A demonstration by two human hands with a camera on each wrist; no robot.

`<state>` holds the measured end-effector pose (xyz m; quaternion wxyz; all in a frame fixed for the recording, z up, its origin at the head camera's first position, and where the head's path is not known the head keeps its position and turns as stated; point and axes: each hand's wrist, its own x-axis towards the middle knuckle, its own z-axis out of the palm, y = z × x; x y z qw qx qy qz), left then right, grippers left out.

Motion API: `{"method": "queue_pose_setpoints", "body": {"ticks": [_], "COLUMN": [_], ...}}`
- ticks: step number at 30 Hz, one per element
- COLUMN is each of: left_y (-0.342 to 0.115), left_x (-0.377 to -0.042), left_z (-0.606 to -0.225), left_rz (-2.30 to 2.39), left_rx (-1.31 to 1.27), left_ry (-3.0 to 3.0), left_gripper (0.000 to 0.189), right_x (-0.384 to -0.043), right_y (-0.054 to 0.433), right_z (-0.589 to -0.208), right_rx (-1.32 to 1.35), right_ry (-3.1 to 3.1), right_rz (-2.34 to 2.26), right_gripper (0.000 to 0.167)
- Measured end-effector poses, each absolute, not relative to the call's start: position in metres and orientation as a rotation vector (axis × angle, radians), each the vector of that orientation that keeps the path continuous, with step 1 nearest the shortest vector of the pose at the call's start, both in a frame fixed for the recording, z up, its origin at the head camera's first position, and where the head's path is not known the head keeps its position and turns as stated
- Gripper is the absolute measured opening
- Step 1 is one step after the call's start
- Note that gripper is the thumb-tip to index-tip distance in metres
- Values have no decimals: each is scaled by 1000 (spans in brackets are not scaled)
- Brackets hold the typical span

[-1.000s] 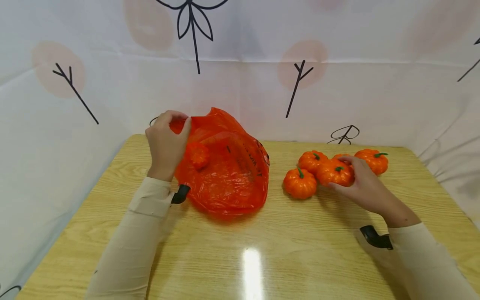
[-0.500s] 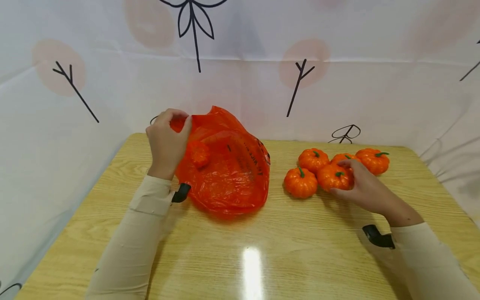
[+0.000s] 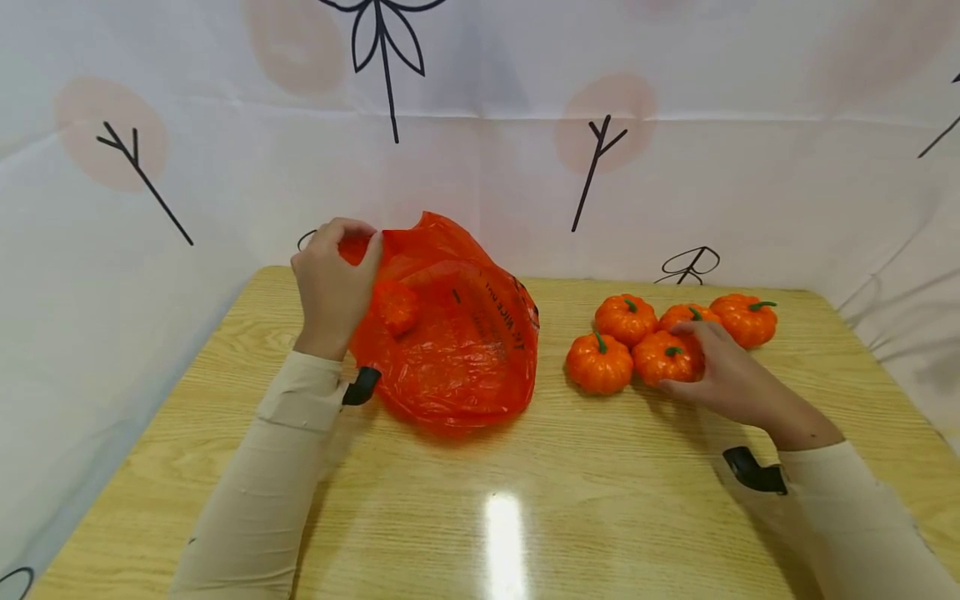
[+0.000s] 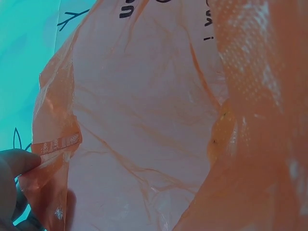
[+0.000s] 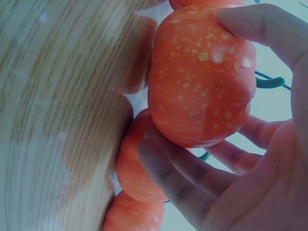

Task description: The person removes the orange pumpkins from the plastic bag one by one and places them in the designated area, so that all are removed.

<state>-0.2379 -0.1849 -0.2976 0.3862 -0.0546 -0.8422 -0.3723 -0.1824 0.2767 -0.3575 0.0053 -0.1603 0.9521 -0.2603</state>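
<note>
My left hand [image 3: 330, 287] pinches the rim of a red plastic bag [image 3: 457, 379] and holds its mouth up. Inside, at the bag's left, one small orange pumpkin [image 3: 395, 308] is visible; the left wrist view shows only part of it behind the film. On the right, my right hand [image 3: 723, 375] holds another small pumpkin [image 3: 663, 358] with a green stem, thumb on one side and fingers on the other. The right wrist view shows this pumpkin [image 5: 199, 77] low over the wood; whether it touches the table cannot be told.
Around the held pumpkin sit a pumpkin on its left [image 3: 598, 367], one behind [image 3: 625, 321], a partly hidden one [image 3: 684, 315] and one at the far right [image 3: 744, 322]. The wooden table [image 3: 450, 517] ends at a white patterned cloth [image 3: 480, 167].
My right hand has come down slightly with its pumpkin, so more of the pumpkin behind shows. The left hand and the bag have stayed in place.
</note>
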Motion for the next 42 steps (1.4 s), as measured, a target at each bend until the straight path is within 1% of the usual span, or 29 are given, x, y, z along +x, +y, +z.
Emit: {"method": "queue_pose_setpoints", "body": {"ticks": [17,26,30,32,35,38,42], "left_y": [-184,-185,-185,-186,-186,-187,-189], "left_x": [-237,-237,-238,-238,-238,-237,-238], "left_z": [-294,-293,-294,-294,-294,-295,-296], "left_rz": [-958,-1117,-1143,-1153,-1158,-1154,-1146], "left_rx": [-141,-120,-113,-114,-109,-105,-107], "left_ry": [-2146,-2185,-2176,-2173,-2181,-2189,-2192], "left_gripper": [20,24,24,24,24,24,25], "right_x": [-183,-184,-183,-181,-180,-177,-173], "right_y": [277,277,277,275,271,262,241], "right_z": [-357,-359,-355,-353,-350,-348,-346], "right_rx": [-505,-568,-514,-472,-473,-548,-683], "right_ry": [2952,2996,3015,3044,3111,3173,3222], "right_rz": [-721,-658,-614,-606,-632,-734,-883], "right_gripper": [77,75,75,70,56,43,29]}}
